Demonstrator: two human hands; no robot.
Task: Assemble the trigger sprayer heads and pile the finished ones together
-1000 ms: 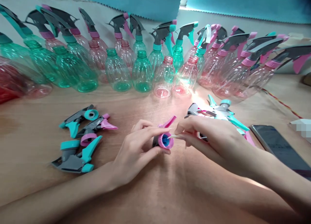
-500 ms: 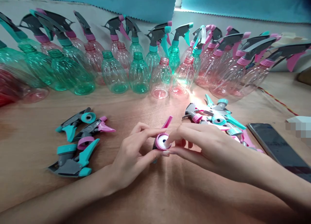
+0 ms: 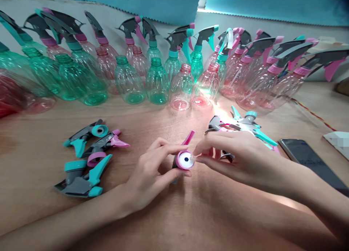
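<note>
Both arms are bare from the fingertips as far up as they show. The left forearm [image 3: 89, 215] is slim and smooth, narrowest at the wrist [image 3: 124, 199] and broader toward the lower left edge. The right forearm [image 3: 305, 189] has the same plain, slender shape, broadening toward the right edge. The left hand [image 3: 151, 167] is bare, with long, thin fingers [image 3: 171, 149], gently rounded knuckles and a thumb [image 3: 177, 175] that ends in a short nail. The right hand [image 3: 234, 151] is bare too, its back smooth and its fingers slim; the nails there are too blurred to make out.
</note>
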